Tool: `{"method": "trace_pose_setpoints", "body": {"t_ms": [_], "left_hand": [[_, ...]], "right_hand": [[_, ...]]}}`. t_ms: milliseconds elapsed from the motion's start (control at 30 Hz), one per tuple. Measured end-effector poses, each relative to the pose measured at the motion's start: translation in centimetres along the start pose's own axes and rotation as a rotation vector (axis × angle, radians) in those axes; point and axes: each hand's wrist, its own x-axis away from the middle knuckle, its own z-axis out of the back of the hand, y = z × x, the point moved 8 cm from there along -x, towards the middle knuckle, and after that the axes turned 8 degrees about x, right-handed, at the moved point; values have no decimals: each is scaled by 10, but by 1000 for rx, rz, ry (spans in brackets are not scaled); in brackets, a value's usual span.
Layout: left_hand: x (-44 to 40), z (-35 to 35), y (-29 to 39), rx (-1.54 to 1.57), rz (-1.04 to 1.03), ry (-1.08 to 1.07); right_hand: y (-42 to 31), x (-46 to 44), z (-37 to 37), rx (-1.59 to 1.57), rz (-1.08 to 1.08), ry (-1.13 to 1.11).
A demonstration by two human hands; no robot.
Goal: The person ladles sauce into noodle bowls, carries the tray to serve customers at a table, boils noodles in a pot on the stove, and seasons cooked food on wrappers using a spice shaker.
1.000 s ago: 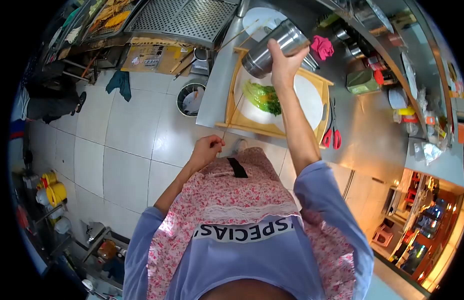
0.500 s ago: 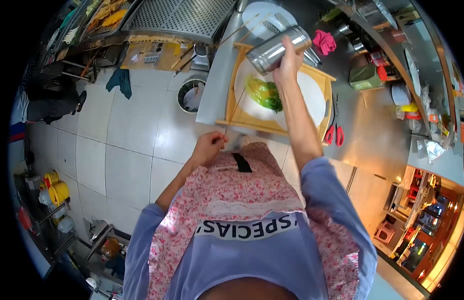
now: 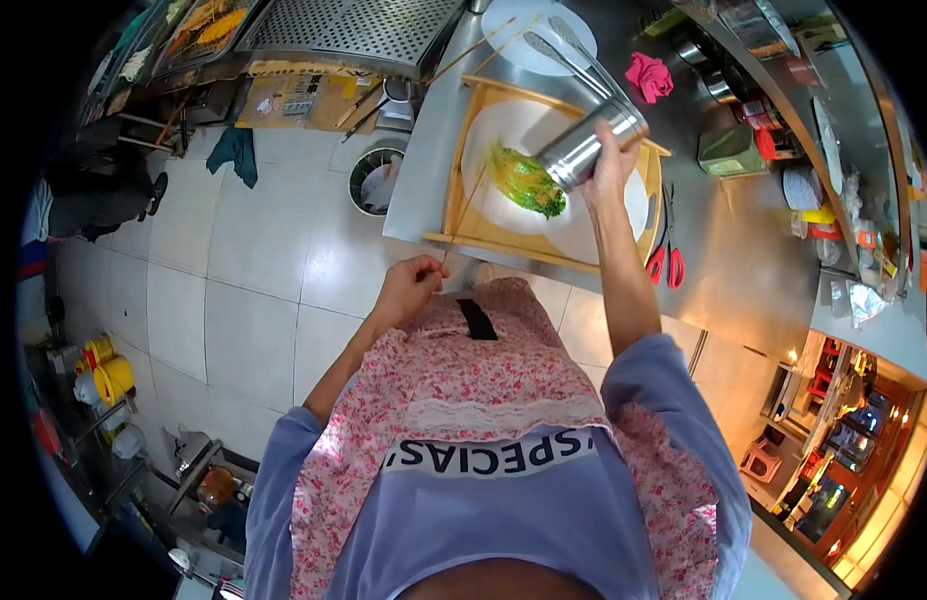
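My right hand (image 3: 611,165) grips a silver metal shaker (image 3: 592,142), tilted with its lower end beside the leafy greens. The green lettuce (image 3: 527,183), dusted with orange-brown powder, lies on a white plate (image 3: 489,130) in a wooden tray (image 3: 450,208). A thin wooden skewer (image 3: 466,205) runs from the lettuce down to my left hand (image 3: 414,283), whose fingers pinch its near end beyond the tray's front edge.
Red-handled scissors (image 3: 667,262) lie right of the tray. Behind it are metal tongs (image 3: 569,62) on another white plate (image 3: 520,32) and a pink cloth (image 3: 650,76). A bin (image 3: 376,182) stands on the floor at the left. Another person (image 3: 104,195) is at far left.
My right hand has moved the shaker down and to the right, from above the tray's back to beside the lettuce. More orange-brown powder shows on the leaves. My left hand stays nearly in place.
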Motion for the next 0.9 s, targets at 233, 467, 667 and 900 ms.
{"method": "trace_pose_setpoints", "body": {"t_ms": [233,467,667,900], "left_hand": [[11,-2,7,-163,-161,42],[38,-28,44,-814,-577,64],[25,-54,42,-946,-611,-68],[14,-64,47,-928,-661,-57]], "right_hand": [[11,-22,10,-168,-77,102],[-3,-43,1,-212,-147,-18],[-33,-26,-17,326,49,-180],[-26,-25,-23,288,83,-185]]}}
